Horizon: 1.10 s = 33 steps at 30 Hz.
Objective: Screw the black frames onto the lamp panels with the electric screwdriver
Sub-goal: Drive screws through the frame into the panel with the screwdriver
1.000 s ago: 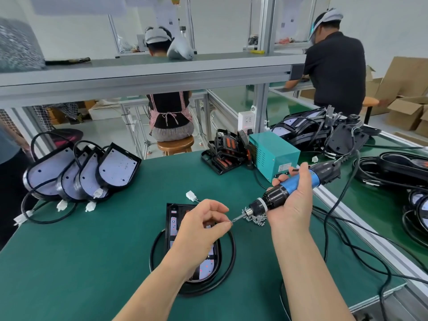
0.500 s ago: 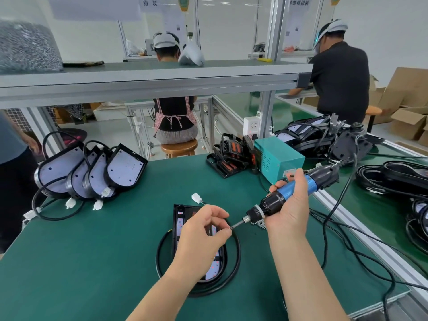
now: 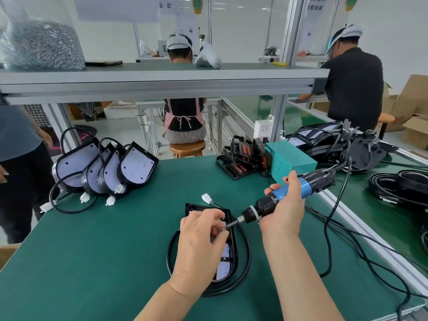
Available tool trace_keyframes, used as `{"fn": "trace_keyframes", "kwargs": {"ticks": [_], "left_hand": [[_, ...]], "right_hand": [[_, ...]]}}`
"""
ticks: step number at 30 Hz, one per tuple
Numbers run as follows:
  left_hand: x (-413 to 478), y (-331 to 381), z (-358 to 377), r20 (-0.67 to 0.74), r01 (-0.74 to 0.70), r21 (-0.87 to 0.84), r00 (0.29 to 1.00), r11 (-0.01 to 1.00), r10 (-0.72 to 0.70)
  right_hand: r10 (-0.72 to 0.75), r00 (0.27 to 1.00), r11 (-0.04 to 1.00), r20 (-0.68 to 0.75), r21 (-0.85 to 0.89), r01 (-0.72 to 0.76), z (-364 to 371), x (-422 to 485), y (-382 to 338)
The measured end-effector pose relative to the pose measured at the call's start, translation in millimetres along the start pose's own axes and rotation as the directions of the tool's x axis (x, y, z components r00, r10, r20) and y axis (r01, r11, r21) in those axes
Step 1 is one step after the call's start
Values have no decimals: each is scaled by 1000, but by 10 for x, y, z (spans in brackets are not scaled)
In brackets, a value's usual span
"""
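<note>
The black frame [image 3: 232,239] lies on its lamp panel [image 3: 223,267], flat on the green tabletop [image 3: 104,251] and half hidden under the left hand [image 3: 201,244], which pinches a small screw [image 3: 222,228]. The right hand [image 3: 283,212] grips the blue-and-black electric screwdriver [image 3: 266,205], its bit slanting down to that screw. More panels [image 3: 136,166] lean to the far left of the frame, and a teal box [image 3: 287,162] sits behind it to the right.

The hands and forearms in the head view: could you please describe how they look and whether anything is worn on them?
The left hand and the right hand are both bare, with no gloves, rings or wristbands showing. The left forearm and right forearm are bare too, with no sleeve or watch in view down to the bottom edge of the picture.
</note>
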State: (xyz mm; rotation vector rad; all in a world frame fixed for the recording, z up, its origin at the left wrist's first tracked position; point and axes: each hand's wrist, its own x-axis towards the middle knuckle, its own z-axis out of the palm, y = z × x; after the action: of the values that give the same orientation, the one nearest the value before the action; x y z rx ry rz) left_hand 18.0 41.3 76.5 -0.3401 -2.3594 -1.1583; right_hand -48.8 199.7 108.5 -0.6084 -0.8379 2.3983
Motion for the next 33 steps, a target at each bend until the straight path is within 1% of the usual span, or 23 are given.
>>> {"fn": "trace_keyframes", "kwargs": {"ticks": [3,5,6,7,8,9,10,11,12,13,14,17,18,21,23,27,33], "left_hand": [[13,-89,-55,-11,-3,38,1000,999,3],[24,-185,-97,-64,15,49,998,999,-12],[35,-245,-120,-109,52,42,993,998,-47],[53,-319,-143,-155,121,16,981,992,-117],[82,-403,-169,-173,231,-36,957,972,-233],[121,-495,-190,-140,366,-102,915,925,-378],[160,-585,-203,-60,498,-143,858,855,-510],[196,-656,-204,42,597,-141,800,790,-598],[232,-703,-199,132,655,-115,755,747,-642],[274,-727,-188,194,683,-93,727,725,-659],[317,-733,-177,233,691,-77,713,718,-661],[426,-732,-136,333,657,18,707,754,-624],[450,-735,-119,368,651,23,700,759,-612],[463,-756,-77,469,714,-96,647,693,-602],[439,-772,-63,480,733,-138,638,666,-603],[409,-809,-31,478,734,-172,646,657,-596],[410,-832,-13,469,738,-203,650,644,-598]], "right_hand": [[2,1000,1000,7,3,-2,76,33,55],[5,1000,1000,13,1,-5,130,62,81],[4,1000,1000,17,0,-4,160,79,93],[-1,1000,1000,23,1,1,198,93,104],[-11,999,1000,30,1,11,243,107,115],[-26,999,1000,38,-4,26,294,118,130],[-45,998,999,48,-15,46,347,125,150],[-68,996,997,60,-29,70,404,130,174],[-90,993,995,78,-44,94,464,129,204],[-108,989,992,97,-62,114,526,123,240],[-118,986,989,115,-79,128,587,113,281],[-137,977,979,161,-126,158,762,96,412],[-144,973,976,183,-138,170,808,97,455],[-150,959,966,241,-172,194,903,101,566],[-159,952,958,263,-191,213,924,120,612],[-165,938,940,304,-240,243,922,159,664],[-171,930,932,326,-252,260,905,184,751]]}}
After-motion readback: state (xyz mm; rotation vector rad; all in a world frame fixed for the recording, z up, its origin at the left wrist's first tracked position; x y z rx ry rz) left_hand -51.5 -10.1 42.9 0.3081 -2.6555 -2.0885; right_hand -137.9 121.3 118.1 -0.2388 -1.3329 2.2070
